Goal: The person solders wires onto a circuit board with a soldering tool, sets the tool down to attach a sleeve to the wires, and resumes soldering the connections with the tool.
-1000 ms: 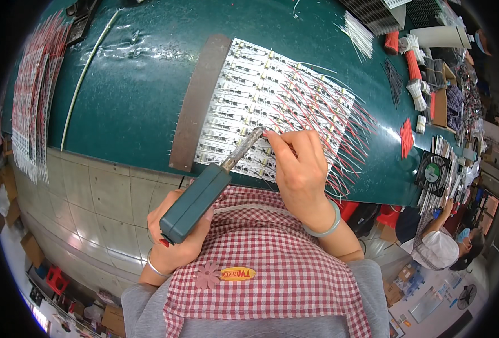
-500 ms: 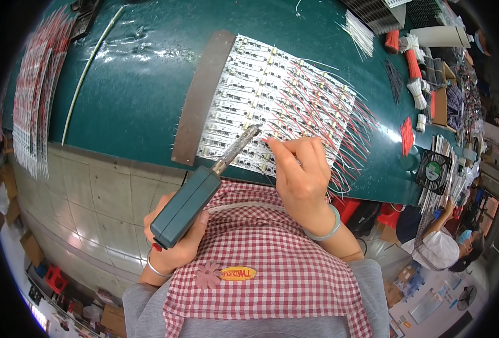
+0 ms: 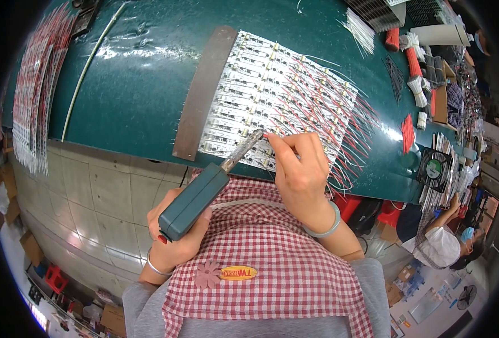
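Note:
My left hand (image 3: pixel 183 245) is wrapped round the handle of a dark green soldering gun (image 3: pixel 194 200). Its metal tip points up and right, over a white panel of small circuit boards (image 3: pixel 233 100). Close to that tip, my right hand (image 3: pixel 302 176) pinches a short red wire (image 3: pixel 266 135), with thumb and forefinger together just above the panel. Whether tip and wire touch is too small to tell. Many red and white wires (image 3: pixel 339 135) trail off the panel's right side. A flat brown metal bar (image 3: pixel 204 93) lies along its left edge.
At the far left of the green table (image 3: pixel 131 101) lie stacked wired strips (image 3: pixel 38 96) and a pale rod (image 3: pixel 91 67). White wires (image 3: pixel 358 32), red wire bundles (image 3: pixel 413 62) and a small black fan (image 3: pixel 434 170) sit on the right. Another person (image 3: pixel 438 242) works at lower right.
The soldering gun has shifted slightly up and right, bringing its tip nearer the red wire. My right hand has barely moved and still pinches the wire.

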A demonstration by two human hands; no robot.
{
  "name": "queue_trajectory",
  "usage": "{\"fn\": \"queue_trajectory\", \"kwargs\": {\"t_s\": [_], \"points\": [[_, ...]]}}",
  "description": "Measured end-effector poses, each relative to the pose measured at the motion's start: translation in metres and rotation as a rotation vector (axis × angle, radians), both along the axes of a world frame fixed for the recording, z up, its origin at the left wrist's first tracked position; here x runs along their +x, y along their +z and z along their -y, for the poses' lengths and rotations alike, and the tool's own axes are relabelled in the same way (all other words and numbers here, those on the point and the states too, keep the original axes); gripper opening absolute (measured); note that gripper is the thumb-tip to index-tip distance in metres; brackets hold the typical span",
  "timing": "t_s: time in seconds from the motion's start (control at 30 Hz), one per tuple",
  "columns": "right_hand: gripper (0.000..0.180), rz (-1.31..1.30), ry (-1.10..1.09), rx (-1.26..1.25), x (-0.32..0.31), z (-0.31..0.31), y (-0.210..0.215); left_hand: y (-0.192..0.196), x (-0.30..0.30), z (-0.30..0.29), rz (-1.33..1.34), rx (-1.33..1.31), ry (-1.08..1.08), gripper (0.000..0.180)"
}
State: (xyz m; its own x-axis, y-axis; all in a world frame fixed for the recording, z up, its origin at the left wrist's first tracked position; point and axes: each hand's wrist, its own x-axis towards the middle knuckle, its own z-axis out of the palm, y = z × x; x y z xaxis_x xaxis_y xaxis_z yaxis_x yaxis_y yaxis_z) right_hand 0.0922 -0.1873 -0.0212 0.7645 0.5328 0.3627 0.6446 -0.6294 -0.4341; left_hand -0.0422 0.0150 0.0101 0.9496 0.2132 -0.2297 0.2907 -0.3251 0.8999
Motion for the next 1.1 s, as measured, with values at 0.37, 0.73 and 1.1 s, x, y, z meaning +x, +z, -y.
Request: {"fn": "queue_trajectory", "kwargs": {"t_s": [0.37,0.73,1.1], "points": [[0.03,0.003,-0.03,-0.003,-0.003,-0.002,0.001,-0.011,-0.018,-0.002,0.011,-0.032,0.087,0.023],[0.025,0.053,-0.027,0.057,-0.012,-0.002,0.004,-0.012,-0.024,0.001,0.1,-0.009,0.12,0.024],[0.026,0.009,-0.016,0.06,-0.015,0.0,-0.003,-0.003,-0.019,-0.001,0.067,0.03,-0.004,0.027]]}}
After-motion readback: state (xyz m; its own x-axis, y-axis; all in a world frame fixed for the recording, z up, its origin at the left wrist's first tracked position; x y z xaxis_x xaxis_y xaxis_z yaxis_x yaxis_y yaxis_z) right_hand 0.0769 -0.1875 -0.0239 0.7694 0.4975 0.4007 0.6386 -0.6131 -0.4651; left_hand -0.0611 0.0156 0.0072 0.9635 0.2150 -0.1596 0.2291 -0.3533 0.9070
